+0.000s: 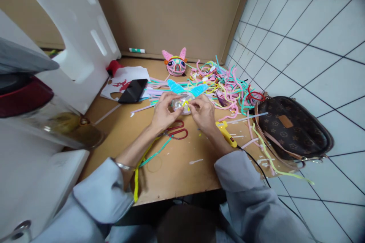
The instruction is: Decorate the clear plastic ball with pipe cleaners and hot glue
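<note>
1. The desk [182, 174] carried a brown bag [293, 129] at its right edge.
2. A pile of pipe cleaners [225, 83] lay toward the far right corner.
3. The left hand [164, 112] and right hand [203, 112] both gripped a clear ball with blue ears [184, 98] mid-desk, fingers pinching its yellow strand.
4. Red scissors [178, 131] lay just nearer.

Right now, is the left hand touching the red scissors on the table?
Cannot tell. In the head view, the left hand grips the clear ball with the right hand, and its heel overlaps the red scissors without showing contact or a gap.
</note>
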### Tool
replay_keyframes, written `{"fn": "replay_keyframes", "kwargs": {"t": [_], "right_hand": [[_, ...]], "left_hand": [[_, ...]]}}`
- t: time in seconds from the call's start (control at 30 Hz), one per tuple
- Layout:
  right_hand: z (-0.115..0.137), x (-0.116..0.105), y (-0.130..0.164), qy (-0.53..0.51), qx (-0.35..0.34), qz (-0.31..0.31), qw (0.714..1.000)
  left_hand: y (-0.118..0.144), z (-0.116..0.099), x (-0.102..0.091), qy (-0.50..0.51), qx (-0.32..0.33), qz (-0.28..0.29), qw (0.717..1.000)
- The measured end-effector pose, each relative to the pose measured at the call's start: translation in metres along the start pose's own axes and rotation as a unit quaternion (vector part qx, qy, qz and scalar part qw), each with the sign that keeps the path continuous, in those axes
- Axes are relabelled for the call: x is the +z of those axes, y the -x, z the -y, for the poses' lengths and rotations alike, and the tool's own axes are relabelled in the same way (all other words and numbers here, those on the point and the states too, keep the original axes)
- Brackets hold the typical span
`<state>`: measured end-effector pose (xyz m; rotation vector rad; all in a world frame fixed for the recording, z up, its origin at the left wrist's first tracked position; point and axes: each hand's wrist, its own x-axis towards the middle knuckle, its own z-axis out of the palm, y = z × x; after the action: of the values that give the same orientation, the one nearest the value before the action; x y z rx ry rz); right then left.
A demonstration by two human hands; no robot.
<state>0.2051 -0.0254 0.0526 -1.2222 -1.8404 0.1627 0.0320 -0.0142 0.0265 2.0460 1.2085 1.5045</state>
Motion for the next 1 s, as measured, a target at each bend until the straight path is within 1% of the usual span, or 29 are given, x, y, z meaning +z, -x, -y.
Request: {"fn": "replay_keyframes", "kwargs": {"t": [0.2,0.37,0.63,0.87,1.0], "right_hand": [[-0.001,0.001,0.002,0.010,-0.001,-0.008,1.000],[0.000,0.001,0.002,0.005,0.005,0.001,1.000],[0.004,0.004,0.004,0.001,-0.006,0.011,1.000],[0.007,0.005,0.005,0.017,-0.021,0.022,0.999],[0.008,0.005,0.004,0.025,-0.013,0.029,0.999]], "left_hand": [[0.001,-0.001,0.000,-0.013,0.011,0.008,1.000],[0.000,-0.001,-0.001,-0.033,0.000,0.017,0.999],[-0.006,-0.006,-0.009,-0.091,-0.007,0.081,0.993],[-0.011,-0.010,-0.017,-0.094,-0.021,0.134,0.986],[-0.012,-0.012,-0.020,-0.109,-0.006,0.149,0.983]]}}
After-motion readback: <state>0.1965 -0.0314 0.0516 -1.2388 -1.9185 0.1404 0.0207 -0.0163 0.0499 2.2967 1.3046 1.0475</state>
